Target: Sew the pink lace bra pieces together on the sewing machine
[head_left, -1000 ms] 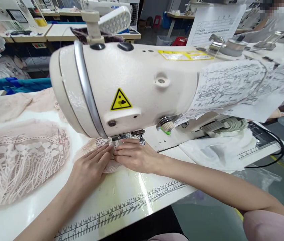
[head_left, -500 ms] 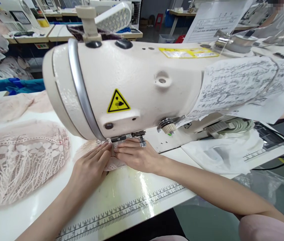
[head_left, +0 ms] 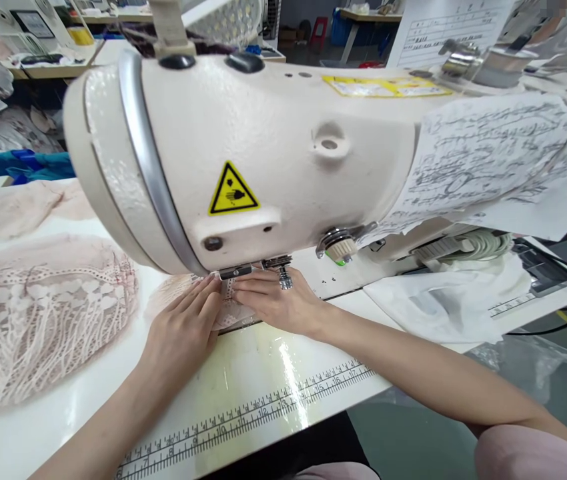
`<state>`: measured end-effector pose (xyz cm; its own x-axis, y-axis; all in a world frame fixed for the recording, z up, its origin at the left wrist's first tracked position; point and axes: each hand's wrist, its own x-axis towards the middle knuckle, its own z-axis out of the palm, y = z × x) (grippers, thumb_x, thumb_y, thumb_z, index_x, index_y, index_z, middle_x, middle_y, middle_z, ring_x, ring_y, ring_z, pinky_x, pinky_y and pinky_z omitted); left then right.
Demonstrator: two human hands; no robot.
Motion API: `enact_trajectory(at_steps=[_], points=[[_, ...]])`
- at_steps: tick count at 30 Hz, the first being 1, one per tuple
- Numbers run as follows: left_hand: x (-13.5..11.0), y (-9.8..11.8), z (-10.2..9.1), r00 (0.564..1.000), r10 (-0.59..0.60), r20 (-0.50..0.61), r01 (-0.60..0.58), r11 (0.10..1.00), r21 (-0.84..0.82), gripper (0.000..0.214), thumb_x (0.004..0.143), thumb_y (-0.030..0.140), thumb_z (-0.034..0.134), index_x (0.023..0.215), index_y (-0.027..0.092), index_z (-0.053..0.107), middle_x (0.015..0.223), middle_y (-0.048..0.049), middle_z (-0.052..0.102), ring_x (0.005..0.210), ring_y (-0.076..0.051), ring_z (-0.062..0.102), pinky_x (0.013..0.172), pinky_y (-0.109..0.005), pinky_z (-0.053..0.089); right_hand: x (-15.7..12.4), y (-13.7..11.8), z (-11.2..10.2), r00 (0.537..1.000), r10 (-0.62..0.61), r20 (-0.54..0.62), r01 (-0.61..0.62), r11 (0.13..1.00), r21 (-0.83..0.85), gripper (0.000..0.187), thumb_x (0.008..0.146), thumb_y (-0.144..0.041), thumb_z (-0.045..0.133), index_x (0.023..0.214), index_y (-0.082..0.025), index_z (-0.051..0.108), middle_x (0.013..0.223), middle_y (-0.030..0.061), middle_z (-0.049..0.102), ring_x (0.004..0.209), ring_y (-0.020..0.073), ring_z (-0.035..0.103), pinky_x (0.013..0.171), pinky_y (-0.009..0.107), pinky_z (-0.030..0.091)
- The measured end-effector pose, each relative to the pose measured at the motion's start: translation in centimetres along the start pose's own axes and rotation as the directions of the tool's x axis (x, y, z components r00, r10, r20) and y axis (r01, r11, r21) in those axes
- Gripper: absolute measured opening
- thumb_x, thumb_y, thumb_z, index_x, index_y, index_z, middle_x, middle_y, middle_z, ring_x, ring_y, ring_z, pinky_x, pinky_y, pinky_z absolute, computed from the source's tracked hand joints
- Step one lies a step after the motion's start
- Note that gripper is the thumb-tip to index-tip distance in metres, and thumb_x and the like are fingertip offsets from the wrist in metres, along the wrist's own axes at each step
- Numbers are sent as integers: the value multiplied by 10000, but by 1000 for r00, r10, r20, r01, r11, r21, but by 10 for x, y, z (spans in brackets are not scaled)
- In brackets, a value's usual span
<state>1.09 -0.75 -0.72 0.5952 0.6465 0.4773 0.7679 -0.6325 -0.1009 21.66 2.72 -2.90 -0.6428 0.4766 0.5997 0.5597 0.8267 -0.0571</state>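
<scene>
A piece of pale pink lace (head_left: 228, 315) lies beneath the head of a white sewing machine (head_left: 283, 147). My left hand (head_left: 181, 323) rests flat on its left part, fingers stretched toward the needle area and close together. From the other side my right hand (head_left: 281, 303) presses on the lace, its fingers straight and pointing left. A narrow strip of lace shows between the two sets of fingertips. The machine's head and the small metal parts below it hide the needle and some of my right fingertips.
A larger lace piece (head_left: 48, 320) lies on the table at left, with pink cloth behind it. White cloth (head_left: 433, 300) sits at right. A printed ruler (head_left: 243, 427) runs along the front edge. Handwritten paper (head_left: 493, 160) hangs on the machine.
The view has shifted a little, so the machine looks larger and higher. Both hands stay on the lace, with the fingertips slightly farther in. A dark seam in the tabletop now shows below the lace.
</scene>
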Motion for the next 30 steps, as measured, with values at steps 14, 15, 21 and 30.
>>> enact_trajectory(at_steps=[14,15,21,30], points=[[-3,0,4,998,36,42,-37,999,32,322,933,183,474,1193,82,633,1226,-165,661,1107,-299,652,908,-435,580,2,2,-5,987,93,132,-79,991,-112,204,887,-115,520,1005,-209,656,1045,-9,730,778,160,656,612,314,444],[-3,0,5,998,36,46,-38,999,33,325,935,189,475,1200,86,631,1229,-167,659,1109,-301,651,908,-438,579,2,2,-5,982,114,152,-98,989,-114,214,890,-109,518,1027,-207,650,1012,2,731,779,166,656,618,319,447],[-4,0,7,998,34,62,-36,999,38,342,940,215,474,1214,87,632,1240,-192,647,1098,-325,653,906,-462,572,3,4,-3,958,186,217,-180,983,-47,216,920,-132,516,1065,-247,628,927,22,712,883,176,652,677,300,474],[-5,-4,8,997,45,68,-45,999,5,363,942,205,459,1265,110,593,1259,-161,644,1136,-310,634,983,-492,511,9,2,-7,966,163,203,-131,978,-164,223,941,-128,456,980,-221,655,949,17,725,841,164,644,559,294,416]])
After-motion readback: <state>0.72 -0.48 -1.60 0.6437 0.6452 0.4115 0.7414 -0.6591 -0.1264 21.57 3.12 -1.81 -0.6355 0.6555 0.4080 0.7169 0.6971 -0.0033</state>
